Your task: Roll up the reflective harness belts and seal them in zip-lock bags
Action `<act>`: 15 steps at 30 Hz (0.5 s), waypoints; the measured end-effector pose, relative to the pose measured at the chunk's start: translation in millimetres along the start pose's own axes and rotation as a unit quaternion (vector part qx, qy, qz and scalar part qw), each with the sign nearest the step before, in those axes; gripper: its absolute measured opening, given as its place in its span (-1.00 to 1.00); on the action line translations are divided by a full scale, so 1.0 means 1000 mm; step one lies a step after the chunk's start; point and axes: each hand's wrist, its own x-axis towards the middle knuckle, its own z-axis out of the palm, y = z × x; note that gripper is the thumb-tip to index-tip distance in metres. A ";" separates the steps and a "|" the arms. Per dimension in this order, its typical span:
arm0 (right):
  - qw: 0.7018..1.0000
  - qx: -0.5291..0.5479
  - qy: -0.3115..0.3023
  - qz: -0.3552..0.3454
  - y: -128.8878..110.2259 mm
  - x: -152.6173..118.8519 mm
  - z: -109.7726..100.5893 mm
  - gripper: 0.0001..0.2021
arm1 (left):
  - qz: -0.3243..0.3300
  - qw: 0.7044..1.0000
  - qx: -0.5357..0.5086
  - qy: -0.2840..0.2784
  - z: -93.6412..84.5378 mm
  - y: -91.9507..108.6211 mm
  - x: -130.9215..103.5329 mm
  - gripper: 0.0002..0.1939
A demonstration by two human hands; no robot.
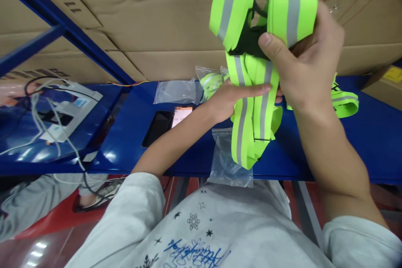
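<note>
Reflective strap bundle (265, 75), lime-yellow with grey stripes and black fittings, raised over the blue worktop (292, 155): upper part gripped by the right hand (314, 58), thumb on the black fitting; the left hand (226, 98) closes around the hanging bands, one finger laid across their front. On the worktop: clear zip bag (224, 159) at the near edge beneath the bundle, two phones (157, 127) side by side near the left forearm, and a further lime strap (345, 102) right of the right wrist.

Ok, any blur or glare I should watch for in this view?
Head view: right hand slightly smeared, likely motion; straps' stripes readable; white glare spots on blue table at left and on floor; phone screen washed out.
</note>
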 end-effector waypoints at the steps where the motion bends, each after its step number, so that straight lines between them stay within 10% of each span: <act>1: 1.000 -0.026 -0.001 -0.010 -0.003 0.000 -0.002 -0.71 | -0.003 1.000 0.016 0.010 0.001 0.001 -0.001 -0.64; 11: 0.962 -0.163 -0.198 -0.097 -0.027 0.001 -0.049 -0.66 | -0.035 0.997 0.032 -0.068 -0.003 0.036 -0.014 -0.79; 15: 0.956 -0.157 -0.206 -0.136 -0.031 -0.001 -0.045 -0.58 | 0.003 0.999 0.032 -0.032 0.010 0.056 -0.014 -0.51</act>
